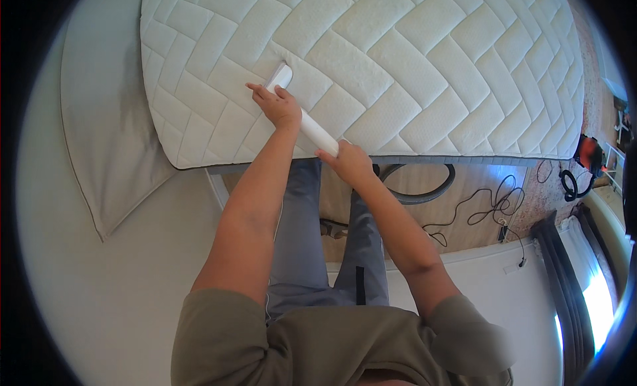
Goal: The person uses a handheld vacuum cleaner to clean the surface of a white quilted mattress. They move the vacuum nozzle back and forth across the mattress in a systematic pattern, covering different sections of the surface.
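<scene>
A long white handheld tool (319, 131) lies slantwise over the pale quilted mattress (424, 74). Its wider head (282, 75) is against the mattress surface; the exact kind of tool cannot be made out. My right hand (350, 163) is closed around the near end of its handle. Over the neck, just behind the head, rests my left hand (277, 107), its fingers stretched out and spread to the left. That hand hides part of the tool, and its palm side is not visible.
A grey fabric piece (109, 114) is beside the mattress on the left. On the wooden floor are a black hose-like loop (421, 199) and a tangled dark cable (497, 203). A red and black object (589, 154) stands at the right. Dark curtains (564, 286) hang by a bright window.
</scene>
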Demonstrator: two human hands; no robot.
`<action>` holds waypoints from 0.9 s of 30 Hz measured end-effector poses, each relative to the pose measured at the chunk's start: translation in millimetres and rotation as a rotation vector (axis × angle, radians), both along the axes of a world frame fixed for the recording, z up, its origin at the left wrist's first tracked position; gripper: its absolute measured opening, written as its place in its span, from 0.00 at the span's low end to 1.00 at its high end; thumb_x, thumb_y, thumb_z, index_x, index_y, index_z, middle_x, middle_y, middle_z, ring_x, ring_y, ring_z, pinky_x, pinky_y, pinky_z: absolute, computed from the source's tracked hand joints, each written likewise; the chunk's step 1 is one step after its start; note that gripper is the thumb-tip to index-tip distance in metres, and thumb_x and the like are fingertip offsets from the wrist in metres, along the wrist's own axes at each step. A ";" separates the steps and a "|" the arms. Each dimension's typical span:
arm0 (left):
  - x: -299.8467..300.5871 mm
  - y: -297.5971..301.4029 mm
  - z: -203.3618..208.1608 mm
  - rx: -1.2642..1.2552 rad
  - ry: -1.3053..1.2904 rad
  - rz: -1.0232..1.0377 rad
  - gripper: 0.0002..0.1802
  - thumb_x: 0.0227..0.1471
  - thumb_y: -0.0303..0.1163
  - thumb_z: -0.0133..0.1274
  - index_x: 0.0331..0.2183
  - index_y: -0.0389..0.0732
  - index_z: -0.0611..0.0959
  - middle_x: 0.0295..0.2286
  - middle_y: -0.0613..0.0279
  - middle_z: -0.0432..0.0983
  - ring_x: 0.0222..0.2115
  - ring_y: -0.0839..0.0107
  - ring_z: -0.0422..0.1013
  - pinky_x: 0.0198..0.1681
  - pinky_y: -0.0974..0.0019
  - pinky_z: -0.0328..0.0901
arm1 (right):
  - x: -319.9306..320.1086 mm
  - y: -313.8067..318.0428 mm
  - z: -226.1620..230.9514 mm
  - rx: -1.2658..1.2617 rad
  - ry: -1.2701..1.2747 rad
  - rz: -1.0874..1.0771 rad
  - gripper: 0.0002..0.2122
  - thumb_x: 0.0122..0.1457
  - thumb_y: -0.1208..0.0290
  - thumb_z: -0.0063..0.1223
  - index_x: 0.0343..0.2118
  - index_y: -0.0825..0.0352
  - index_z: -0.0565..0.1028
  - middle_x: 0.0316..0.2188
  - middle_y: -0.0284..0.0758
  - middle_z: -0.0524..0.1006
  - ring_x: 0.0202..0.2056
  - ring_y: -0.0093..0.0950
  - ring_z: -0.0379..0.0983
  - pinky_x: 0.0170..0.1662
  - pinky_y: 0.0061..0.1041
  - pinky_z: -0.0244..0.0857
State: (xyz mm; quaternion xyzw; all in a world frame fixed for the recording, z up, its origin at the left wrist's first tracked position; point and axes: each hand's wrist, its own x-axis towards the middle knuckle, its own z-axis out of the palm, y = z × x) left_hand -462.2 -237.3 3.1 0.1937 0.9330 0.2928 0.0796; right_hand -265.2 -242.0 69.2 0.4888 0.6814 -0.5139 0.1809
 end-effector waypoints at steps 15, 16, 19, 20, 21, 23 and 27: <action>57.1 -18.3 -2.4 0.036 0.033 -0.025 0.42 0.60 0.27 0.44 0.66 0.27 0.40 0.56 0.33 0.56 0.55 0.42 0.63 0.58 0.54 0.63 | 55.6 -12.4 9.5 -0.030 -0.035 0.004 0.36 0.54 0.32 0.53 0.37 0.71 0.76 0.32 0.49 0.81 0.37 0.48 0.80 0.41 0.44 0.72; 62.4 -18.7 -1.1 0.034 0.018 -0.019 0.42 0.60 0.26 0.44 0.66 0.27 0.41 0.56 0.33 0.56 0.55 0.42 0.63 0.59 0.54 0.63 | 59.9 -12.2 9.1 -0.044 -0.041 0.012 0.36 0.54 0.32 0.53 0.38 0.70 0.76 0.33 0.48 0.81 0.38 0.47 0.80 0.41 0.44 0.72; 78.6 -20.6 3.0 0.034 -0.014 -0.011 0.42 0.60 0.26 0.44 0.66 0.26 0.41 0.56 0.32 0.56 0.55 0.41 0.63 0.59 0.53 0.63 | 73.8 -15.9 7.6 -0.040 -0.053 0.019 0.36 0.54 0.31 0.53 0.39 0.70 0.76 0.34 0.48 0.82 0.39 0.46 0.80 0.41 0.44 0.72; 83.8 -21.5 4.3 0.036 -0.019 -0.013 0.42 0.60 0.26 0.44 0.66 0.26 0.41 0.56 0.32 0.56 0.55 0.41 0.63 0.58 0.53 0.63 | 78.9 -18.1 7.1 -0.028 -0.057 0.018 0.36 0.54 0.31 0.53 0.39 0.70 0.76 0.34 0.48 0.82 0.39 0.46 0.80 0.41 0.44 0.72; 88.9 -22.1 5.3 0.038 -0.024 -0.016 0.42 0.60 0.26 0.44 0.66 0.26 0.41 0.56 0.32 0.56 0.55 0.41 0.63 0.58 0.53 0.63 | 84.4 -19.5 6.3 -0.034 -0.060 0.017 0.36 0.54 0.32 0.53 0.40 0.70 0.76 0.34 0.48 0.82 0.39 0.46 0.80 0.41 0.44 0.72; 99.4 -25.7 2.8 0.036 -0.021 -0.020 0.42 0.60 0.26 0.44 0.66 0.26 0.40 0.56 0.32 0.56 0.55 0.41 0.63 0.59 0.53 0.62 | 94.8 -21.9 6.4 -0.047 -0.066 0.017 0.36 0.54 0.32 0.53 0.40 0.70 0.75 0.34 0.48 0.81 0.39 0.47 0.80 0.41 0.44 0.73; 122.3 -34.5 -4.1 0.064 0.012 -0.032 0.42 0.60 0.25 0.44 0.66 0.27 0.40 0.56 0.32 0.56 0.55 0.40 0.62 0.59 0.52 0.61 | 115.9 -27.0 9.1 -0.054 -0.075 0.000 0.35 0.55 0.33 0.53 0.39 0.71 0.75 0.33 0.50 0.81 0.38 0.48 0.80 0.41 0.45 0.72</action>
